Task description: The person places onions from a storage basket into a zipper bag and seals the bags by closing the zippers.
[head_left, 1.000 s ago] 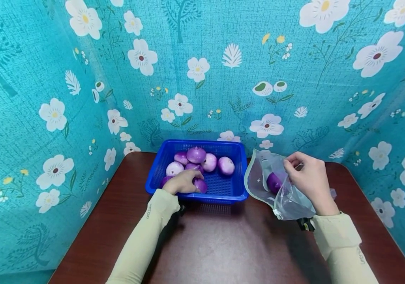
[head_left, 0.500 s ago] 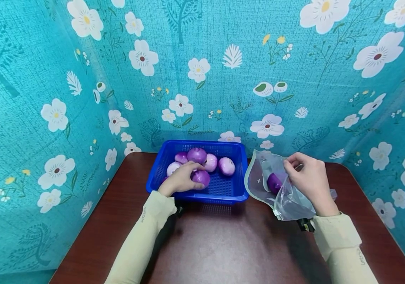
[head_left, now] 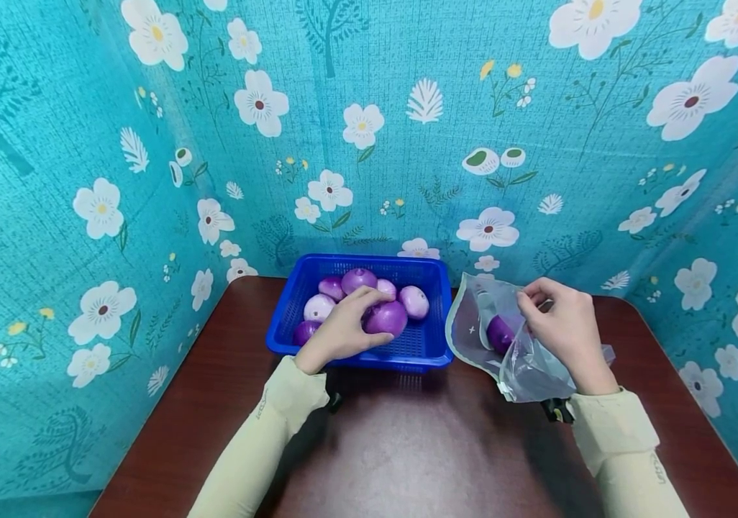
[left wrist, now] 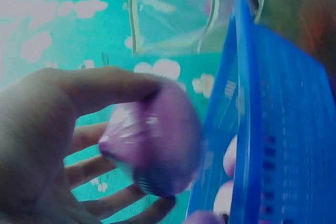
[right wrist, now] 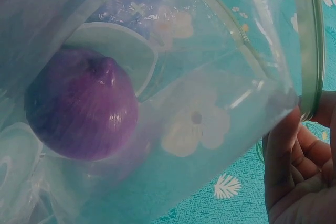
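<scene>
My left hand [head_left: 343,327] grips a purple onion [head_left: 387,319] above the front of the blue basket [head_left: 359,360]. In the left wrist view the thumb lies over the top of that onion [left wrist: 163,135] and the fingers pass behind it. Several more onions, purple and pale, lie in the basket under and behind the hand. My right hand [head_left: 563,327] pinches the edge of a clear zip bag [head_left: 537,370] and holds its mouth apart. One purple onion [right wrist: 84,106] rests inside the bag, seen through the plastic in the right wrist view.
The basket stands at the back of a dark brown table [head_left: 421,453], with the bag close to its right side. A turquoise flowered cloth [head_left: 408,144] hangs behind the table and along both sides.
My left hand has lifted an onion from among the others and carried it rightward, over the basket's middle. The right hand and the bag have stayed in place.
</scene>
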`<state>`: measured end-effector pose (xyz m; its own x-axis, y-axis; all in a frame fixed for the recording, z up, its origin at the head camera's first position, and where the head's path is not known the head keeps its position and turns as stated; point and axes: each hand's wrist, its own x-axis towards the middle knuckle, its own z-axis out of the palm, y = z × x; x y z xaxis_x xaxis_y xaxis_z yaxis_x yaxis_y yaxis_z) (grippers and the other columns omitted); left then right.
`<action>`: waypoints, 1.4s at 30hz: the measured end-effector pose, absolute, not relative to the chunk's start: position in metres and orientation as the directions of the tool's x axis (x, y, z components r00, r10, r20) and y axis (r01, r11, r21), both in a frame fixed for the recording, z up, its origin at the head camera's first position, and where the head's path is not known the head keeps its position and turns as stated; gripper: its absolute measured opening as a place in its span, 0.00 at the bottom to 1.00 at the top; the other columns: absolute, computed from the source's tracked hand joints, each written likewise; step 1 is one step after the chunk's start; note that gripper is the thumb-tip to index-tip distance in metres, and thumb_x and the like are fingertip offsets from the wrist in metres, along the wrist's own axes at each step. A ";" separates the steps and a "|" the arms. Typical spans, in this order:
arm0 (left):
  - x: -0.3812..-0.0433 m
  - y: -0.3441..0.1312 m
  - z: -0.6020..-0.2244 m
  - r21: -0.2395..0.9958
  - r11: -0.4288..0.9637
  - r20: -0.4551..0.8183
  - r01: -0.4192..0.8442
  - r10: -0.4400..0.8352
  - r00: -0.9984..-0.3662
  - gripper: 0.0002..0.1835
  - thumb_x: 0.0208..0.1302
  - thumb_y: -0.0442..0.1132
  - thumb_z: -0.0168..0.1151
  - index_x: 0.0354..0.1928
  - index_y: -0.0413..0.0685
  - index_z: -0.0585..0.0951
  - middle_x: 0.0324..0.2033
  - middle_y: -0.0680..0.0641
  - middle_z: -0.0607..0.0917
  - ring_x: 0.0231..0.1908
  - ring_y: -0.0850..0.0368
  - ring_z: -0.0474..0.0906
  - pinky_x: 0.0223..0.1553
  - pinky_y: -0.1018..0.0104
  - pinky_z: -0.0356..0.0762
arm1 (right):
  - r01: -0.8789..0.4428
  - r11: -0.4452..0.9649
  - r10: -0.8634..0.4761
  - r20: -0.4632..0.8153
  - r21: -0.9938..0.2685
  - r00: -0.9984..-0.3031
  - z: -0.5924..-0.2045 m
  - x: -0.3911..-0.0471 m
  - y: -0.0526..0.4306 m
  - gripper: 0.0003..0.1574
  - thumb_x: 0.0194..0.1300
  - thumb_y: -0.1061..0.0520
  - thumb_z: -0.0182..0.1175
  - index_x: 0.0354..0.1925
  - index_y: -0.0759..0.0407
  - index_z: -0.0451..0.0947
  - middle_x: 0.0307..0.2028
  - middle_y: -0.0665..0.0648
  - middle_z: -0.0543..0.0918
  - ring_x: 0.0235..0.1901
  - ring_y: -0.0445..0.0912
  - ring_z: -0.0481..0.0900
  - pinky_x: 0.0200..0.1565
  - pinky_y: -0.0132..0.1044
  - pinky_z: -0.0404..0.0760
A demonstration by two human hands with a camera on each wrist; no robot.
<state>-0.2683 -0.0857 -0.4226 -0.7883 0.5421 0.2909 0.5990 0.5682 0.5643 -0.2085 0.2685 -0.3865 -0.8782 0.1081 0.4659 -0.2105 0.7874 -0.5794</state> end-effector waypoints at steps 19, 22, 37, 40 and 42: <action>-0.255 -0.033 -0.424 0.602 0.383 0.566 0.700 0.413 -0.713 0.35 0.61 0.49 0.77 0.69 0.57 0.76 0.65 0.49 0.77 0.66 0.55 0.74 0.63 0.60 0.80 | -0.214 0.787 0.104 0.467 -0.578 -0.878 -0.386 -0.208 0.269 0.09 0.70 0.56 0.66 0.37 0.62 0.85 0.25 0.59 0.85 0.16 0.38 0.78 0.23 0.29 0.78; -0.253 -0.026 -0.425 0.583 0.394 0.570 0.711 0.426 -0.703 0.35 0.61 0.50 0.77 0.70 0.57 0.76 0.66 0.50 0.78 0.67 0.55 0.73 0.65 0.59 0.78 | -0.214 0.789 0.106 0.471 -0.576 -0.876 -0.386 -0.209 0.269 0.09 0.70 0.56 0.66 0.37 0.62 0.85 0.25 0.59 0.85 0.15 0.38 0.78 0.23 0.30 0.78; -0.249 0.008 -0.434 0.525 0.385 0.580 0.759 0.490 -0.650 0.35 0.62 0.52 0.75 0.71 0.58 0.75 0.67 0.50 0.76 0.68 0.55 0.71 0.63 0.64 0.79 | -0.242 0.771 0.101 0.488 -0.589 -0.867 -0.381 -0.209 0.263 0.10 0.70 0.56 0.65 0.35 0.60 0.85 0.24 0.59 0.85 0.14 0.38 0.78 0.23 0.30 0.78; -0.249 0.012 -0.436 0.518 0.372 0.583 0.770 0.505 -0.636 0.35 0.63 0.51 0.75 0.71 0.57 0.75 0.67 0.50 0.76 0.68 0.56 0.72 0.64 0.65 0.78 | -0.244 0.767 0.102 0.489 -0.593 -0.866 -0.379 -0.208 0.262 0.10 0.71 0.55 0.65 0.35 0.61 0.85 0.24 0.58 0.85 0.14 0.37 0.78 0.23 0.29 0.78; -0.248 0.014 -0.438 0.506 0.371 0.586 0.779 0.515 -0.626 0.35 0.63 0.51 0.75 0.70 0.56 0.75 0.68 0.50 0.76 0.69 0.56 0.72 0.64 0.66 0.77 | -0.245 0.765 0.103 0.490 -0.595 -0.865 -0.379 -0.208 0.262 0.10 0.71 0.55 0.65 0.34 0.61 0.85 0.24 0.58 0.84 0.14 0.37 0.78 0.23 0.29 0.78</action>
<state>-0.2482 0.0138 -0.4378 -0.6262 0.5146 0.5858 0.7785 0.3714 0.5060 -0.2078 0.2622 -0.3786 -0.8655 0.1035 0.4901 -0.2454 0.7654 -0.5950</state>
